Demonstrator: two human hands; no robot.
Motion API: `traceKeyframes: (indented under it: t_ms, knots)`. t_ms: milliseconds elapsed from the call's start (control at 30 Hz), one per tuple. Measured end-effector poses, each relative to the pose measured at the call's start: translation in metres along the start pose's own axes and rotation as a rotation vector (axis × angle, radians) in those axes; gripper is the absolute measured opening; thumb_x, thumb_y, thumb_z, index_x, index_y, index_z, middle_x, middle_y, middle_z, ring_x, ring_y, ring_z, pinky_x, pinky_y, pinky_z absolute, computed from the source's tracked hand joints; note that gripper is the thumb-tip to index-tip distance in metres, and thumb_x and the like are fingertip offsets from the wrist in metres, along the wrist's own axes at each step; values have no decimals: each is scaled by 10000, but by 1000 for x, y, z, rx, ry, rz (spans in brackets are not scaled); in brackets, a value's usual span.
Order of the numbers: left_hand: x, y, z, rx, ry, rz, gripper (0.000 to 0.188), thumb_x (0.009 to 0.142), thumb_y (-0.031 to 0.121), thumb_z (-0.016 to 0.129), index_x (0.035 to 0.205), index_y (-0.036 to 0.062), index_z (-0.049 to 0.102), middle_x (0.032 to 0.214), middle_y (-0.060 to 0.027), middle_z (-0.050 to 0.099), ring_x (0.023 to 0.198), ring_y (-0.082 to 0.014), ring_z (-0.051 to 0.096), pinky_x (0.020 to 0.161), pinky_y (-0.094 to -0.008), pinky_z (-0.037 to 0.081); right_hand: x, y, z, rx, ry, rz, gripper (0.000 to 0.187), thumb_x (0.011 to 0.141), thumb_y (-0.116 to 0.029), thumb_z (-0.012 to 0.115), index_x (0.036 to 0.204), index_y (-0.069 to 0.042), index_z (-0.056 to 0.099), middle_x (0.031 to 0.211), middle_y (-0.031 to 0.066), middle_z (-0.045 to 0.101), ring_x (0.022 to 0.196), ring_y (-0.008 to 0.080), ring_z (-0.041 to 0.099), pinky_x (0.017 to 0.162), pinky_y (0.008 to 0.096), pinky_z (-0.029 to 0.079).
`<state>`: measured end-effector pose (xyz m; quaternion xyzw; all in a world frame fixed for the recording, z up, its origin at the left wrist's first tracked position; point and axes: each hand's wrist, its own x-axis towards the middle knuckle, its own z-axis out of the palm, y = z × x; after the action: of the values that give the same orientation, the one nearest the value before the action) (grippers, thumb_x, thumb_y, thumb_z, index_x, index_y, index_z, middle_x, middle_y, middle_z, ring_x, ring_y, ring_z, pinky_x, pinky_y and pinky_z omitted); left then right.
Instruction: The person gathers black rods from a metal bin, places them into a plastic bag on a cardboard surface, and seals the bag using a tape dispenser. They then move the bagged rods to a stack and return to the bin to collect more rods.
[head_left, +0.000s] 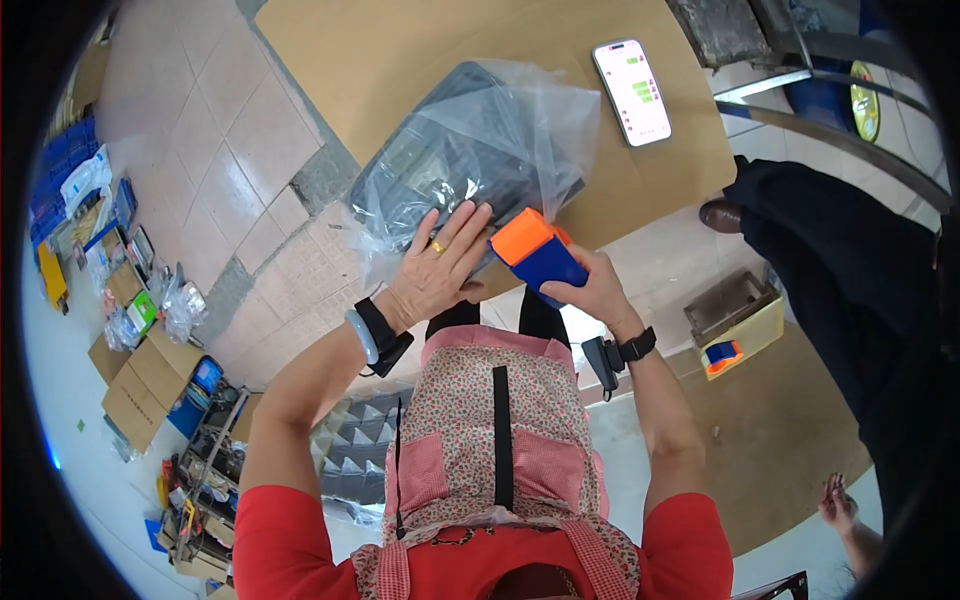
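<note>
A dark object wrapped in a clear plastic bag (450, 150) lies on the brown cardboard-coloured tabletop (400, 40); the film blurs what is inside. My left hand (435, 260) rests on the bag's near edge, its fingers stretched out and a ring on one of them. In my right hand (603, 290) is an orange-and-blue tape dispenser (545, 255), its orange end turned toward the bag. The dispenser is at the bag's near right corner; whether they touch I cannot tell.
A lit phone (633, 92) lies on the table at the far right. Another person's dark-trousered leg (820, 230) is to the right, near a yellow bin (745, 335) with a similar orange-and-blue item. Cardboard boxes (145, 390) and bagged goods line the left.
</note>
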<state>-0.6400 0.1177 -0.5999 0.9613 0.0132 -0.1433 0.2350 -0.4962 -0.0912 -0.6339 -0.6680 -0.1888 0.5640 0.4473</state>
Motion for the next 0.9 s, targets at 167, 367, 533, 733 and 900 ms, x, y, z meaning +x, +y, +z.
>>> traceKeyframes:
  t_ms: [167,367,533,733,900]
  knots:
    - [0,8,17,132,83,-73,610,624,251,680,1175,76,485,1405,-76,301,1315,-232,254,1052,-471,141,-9,-2,-6,-61,23,-76,356,664,-223,734,910,0,607,752,43,623,693,92,561,644,245,453]
    - [-4,2,16,107,97,-80,625,615,193,698,1189,92,472,1410,-79,293,1321,-241,240,1048,-485,134,-78,35,-30,-125,28,56,389,656,-230,744,943,-4,608,734,65,628,682,103,579,634,245,460]
    - [-4,-2,14,109,162,-47,610,618,179,696,1184,109,480,1409,-82,294,1322,-261,233,1046,-501,123,-76,53,-17,-110,120,165,434,664,-272,737,986,-10,610,742,97,639,696,133,609,647,259,471]
    - [-1,2,16,108,190,-14,475,691,156,618,1151,120,506,1404,-78,306,1318,-262,242,1050,-504,101,-20,30,6,-258,203,267,499,680,-387,694,998,-11,616,773,137,648,713,206,636,650,303,482]
    - [13,15,17,584,-31,316,446,809,209,476,1237,90,447,1386,-101,334,1318,-269,238,1072,-479,64,-5,8,16,-383,213,330,523,683,-463,655,953,-16,622,769,160,642,715,272,632,632,352,481]
